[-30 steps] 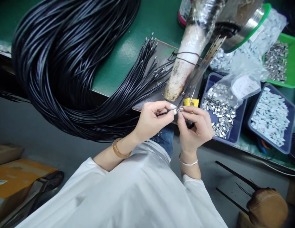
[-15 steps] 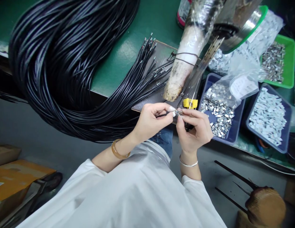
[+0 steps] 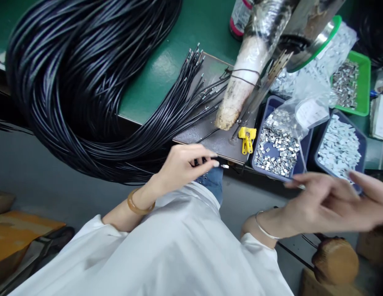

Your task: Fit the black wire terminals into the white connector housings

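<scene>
My left hand (image 3: 185,166) pinches the end of a thin black cable (image 3: 223,165) just below the edge of the dark work plate (image 3: 216,137). Its metal tip pokes out to the right of my fingertips. My right hand (image 3: 330,201) has swung out to the right with fingers spread, blurred by motion, in front of the blue tray of pale grey parts (image 3: 341,148). Nothing shows in it. A blue tray of shiny metal clips (image 3: 277,146) sits between both hands.
A thick bundle of black cables (image 3: 86,82) drapes over the green bench (image 3: 166,65), its stripped ends fanned onto the plate. A wrapped machine arm (image 3: 247,70), a yellow clip (image 3: 247,137), a green tray (image 3: 351,82) and plastic bags crowd the right. A wooden stool (image 3: 335,261) stands below.
My right hand let go of the cable tip and swept right and down toward the trays. My left hand dropped slightly, still pinching the cable. The view shifted a little.
</scene>
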`<action>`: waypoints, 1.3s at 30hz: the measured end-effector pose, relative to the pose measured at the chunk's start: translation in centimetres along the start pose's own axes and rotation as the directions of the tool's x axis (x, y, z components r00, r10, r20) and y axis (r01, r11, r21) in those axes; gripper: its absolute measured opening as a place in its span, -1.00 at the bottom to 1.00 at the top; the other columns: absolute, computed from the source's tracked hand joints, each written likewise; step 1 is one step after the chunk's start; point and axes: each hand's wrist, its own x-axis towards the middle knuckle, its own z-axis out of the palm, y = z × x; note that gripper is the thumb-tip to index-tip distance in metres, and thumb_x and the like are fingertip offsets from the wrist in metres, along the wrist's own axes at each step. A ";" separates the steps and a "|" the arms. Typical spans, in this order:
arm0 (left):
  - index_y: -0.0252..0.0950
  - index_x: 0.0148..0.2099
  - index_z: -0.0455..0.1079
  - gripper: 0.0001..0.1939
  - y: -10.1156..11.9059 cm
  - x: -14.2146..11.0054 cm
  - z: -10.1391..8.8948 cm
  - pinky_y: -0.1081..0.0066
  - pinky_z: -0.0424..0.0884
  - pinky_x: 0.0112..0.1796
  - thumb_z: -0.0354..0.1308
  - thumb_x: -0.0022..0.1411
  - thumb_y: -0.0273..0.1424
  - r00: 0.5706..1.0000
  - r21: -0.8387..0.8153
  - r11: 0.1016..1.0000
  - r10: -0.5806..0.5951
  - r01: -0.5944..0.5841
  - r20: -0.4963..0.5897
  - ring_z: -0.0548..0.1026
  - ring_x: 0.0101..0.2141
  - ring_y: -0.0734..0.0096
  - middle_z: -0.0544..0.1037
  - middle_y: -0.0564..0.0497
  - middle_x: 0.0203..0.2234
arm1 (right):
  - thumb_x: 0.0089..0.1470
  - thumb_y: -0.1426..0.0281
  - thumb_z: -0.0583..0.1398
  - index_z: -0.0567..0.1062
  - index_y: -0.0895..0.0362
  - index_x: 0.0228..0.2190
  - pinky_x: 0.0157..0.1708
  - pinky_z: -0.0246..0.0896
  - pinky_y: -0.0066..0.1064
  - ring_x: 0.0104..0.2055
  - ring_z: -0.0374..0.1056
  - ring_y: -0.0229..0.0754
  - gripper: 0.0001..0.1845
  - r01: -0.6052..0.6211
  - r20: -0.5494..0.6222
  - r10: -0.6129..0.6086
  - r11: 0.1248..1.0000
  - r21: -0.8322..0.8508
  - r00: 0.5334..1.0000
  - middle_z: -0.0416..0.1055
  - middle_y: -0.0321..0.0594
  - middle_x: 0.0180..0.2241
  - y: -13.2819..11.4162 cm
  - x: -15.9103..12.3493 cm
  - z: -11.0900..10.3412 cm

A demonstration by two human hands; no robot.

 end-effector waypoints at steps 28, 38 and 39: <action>-0.37 -0.31 0.52 -0.80 -0.1 1.5 1.8 0.59 0.18 -0.58 0.38 0.02 -0.36 0.892 -0.792 0.548 -0.452 0.269 -0.010 0.25 -0.63 0.67 0.44 0.13 -0.63 | 0.08 0.30 0.19 0.38 0.09 -0.49 -0.33 0.17 -0.35 -0.46 0.26 -0.27 -0.84 0.189 0.514 0.020 0.917 -0.351 0.858 0.37 -0.30 -0.42 4.3 5.0 2.8; -0.38 -0.35 0.51 -0.80 1.2 1.9 2.4 0.60 0.20 -0.59 0.40 0.00 -0.38 0.886 -0.798 0.506 -0.458 0.328 0.073 0.28 -0.63 0.68 0.41 0.14 -0.64 | 0.05 0.44 0.21 0.37 0.07 -0.50 -0.42 0.26 -0.34 -0.49 0.32 -0.24 -0.87 0.098 0.190 -0.056 0.971 -0.218 0.980 0.38 -0.33 -0.49 2.7 3.3 4.2; -0.38 -0.36 0.51 -0.81 1.3 2.0 2.5 0.60 0.23 -0.58 0.40 0.01 -0.38 0.889 -0.790 0.520 -0.452 0.326 0.069 0.30 -0.62 0.67 0.42 0.14 -0.63 | 0.07 0.42 0.23 0.38 0.07 -0.47 -0.45 0.30 -0.34 -0.50 0.37 -0.24 -0.88 0.029 0.100 -0.021 0.996 -0.085 0.995 0.41 -0.31 -0.45 1.7 2.6 4.5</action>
